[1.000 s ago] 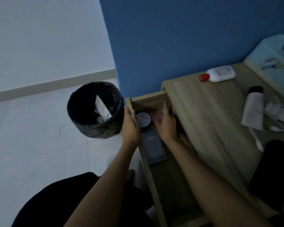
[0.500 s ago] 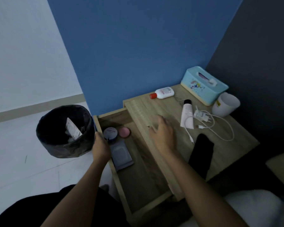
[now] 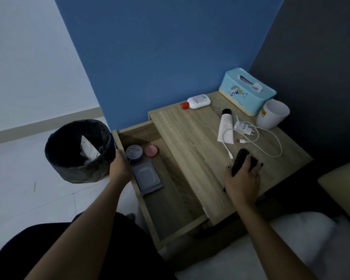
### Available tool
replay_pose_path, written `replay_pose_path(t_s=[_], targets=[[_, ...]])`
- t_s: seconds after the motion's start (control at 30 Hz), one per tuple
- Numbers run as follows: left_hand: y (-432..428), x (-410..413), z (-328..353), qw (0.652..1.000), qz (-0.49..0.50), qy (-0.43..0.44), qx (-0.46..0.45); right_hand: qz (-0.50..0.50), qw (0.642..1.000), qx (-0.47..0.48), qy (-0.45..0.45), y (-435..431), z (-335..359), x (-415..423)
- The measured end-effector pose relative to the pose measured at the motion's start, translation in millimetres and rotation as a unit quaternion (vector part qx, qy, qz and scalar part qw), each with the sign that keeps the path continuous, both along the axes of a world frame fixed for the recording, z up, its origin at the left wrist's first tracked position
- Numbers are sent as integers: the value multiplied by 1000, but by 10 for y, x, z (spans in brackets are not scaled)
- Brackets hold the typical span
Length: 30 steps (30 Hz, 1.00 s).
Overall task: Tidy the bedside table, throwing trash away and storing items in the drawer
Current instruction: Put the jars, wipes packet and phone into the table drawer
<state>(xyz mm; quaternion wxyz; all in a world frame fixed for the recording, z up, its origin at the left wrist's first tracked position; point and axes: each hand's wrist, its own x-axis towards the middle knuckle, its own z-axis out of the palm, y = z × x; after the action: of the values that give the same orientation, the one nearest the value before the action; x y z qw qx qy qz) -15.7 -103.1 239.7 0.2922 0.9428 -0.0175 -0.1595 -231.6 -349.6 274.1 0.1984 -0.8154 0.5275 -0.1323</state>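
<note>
The wooden bedside table (image 3: 190, 134) has its drawer (image 3: 170, 211) pulled out to the left. My left hand (image 3: 119, 168) grips the drawer's left wall. Inside lie a round blue tin (image 3: 134, 152), a pink round case (image 3: 151, 150) and a flat grey-blue pouch (image 3: 147, 176). My right hand (image 3: 243, 178) closes on a black oblong case (image 3: 241, 159) lying on the tabletop. Further back lie a white tube with a black cap (image 3: 225, 126), a white charger with its cable (image 3: 249, 132) and a white bottle with a red cap (image 3: 197, 101).
A black-lined trash bin (image 3: 77, 152) with paper in it stands on the white floor left of the drawer. A light-blue tissue box (image 3: 247, 90) and a white cup (image 3: 272, 114) stand at the table's back right. A bed edge lies at the lower right.
My right hand left the drawer, crossed the tabletop to the right and closed on the black case. My left hand stayed on the drawer wall. The view swung right.
</note>
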Motion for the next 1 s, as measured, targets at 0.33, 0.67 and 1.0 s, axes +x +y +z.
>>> replay_pose_path(t_s=[0.33,0.67,1.0], targets=[[-26,-12,25,999,18,20,-34,79,991,-5,-113,183,147,81],[-144,117,107,997,37,64,-19,356,925,98,-83,1301,1,540],[-139,153,49,997,33,63,-6,307,944,109,48,1242,-784,1139]])
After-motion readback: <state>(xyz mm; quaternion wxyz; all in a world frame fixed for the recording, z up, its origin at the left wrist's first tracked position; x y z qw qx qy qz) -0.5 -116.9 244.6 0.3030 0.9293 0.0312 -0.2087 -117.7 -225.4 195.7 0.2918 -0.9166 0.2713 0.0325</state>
